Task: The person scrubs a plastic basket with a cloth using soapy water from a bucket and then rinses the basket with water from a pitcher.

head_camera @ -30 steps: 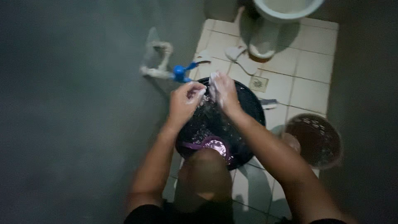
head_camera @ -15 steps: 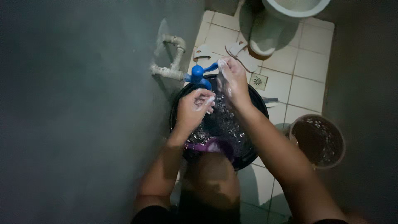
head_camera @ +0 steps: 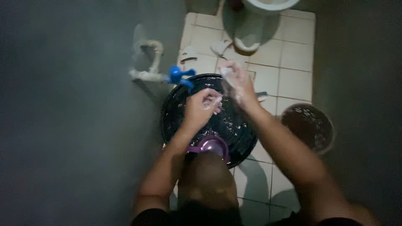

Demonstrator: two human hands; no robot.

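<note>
Tiled bathroom floor (head_camera: 293, 79), pale squares, grey wall close on the left-hand side. Dim light; frame is blurred.

Both hands are held over a black basin (head_camera: 176, 121) of sudsy water. Left hand (head_camera: 201, 106) is clenched, with a whitish, soapy bit apparently pressed inside it; what that bit is cannot be told. Right hand (head_camera: 236, 79) is raised just beyond and beside the left, fingers loosely curled and coated in lather; whether anything is gripped in it cannot be told.

Progress, as judged: washing is well under way — foam is seen on both hands and across the water. No rinsing is seen yet; the blue tap (head_camera: 180, 76) is not seen running.

Around the grip:
- Tap and white pipe (head_camera: 146, 58) just past the left hand, against the wall.
- Purple scoop (head_camera: 211, 145) at the near rim, below the left wrist.
- Brown bucket (head_camera: 307, 127) with water, well to the right of the right forearm.
- White toilet base (head_camera: 247, 37) beyond the hands.
- A bent knee (head_camera: 205, 175) crowds the basin's near edge.
</note>
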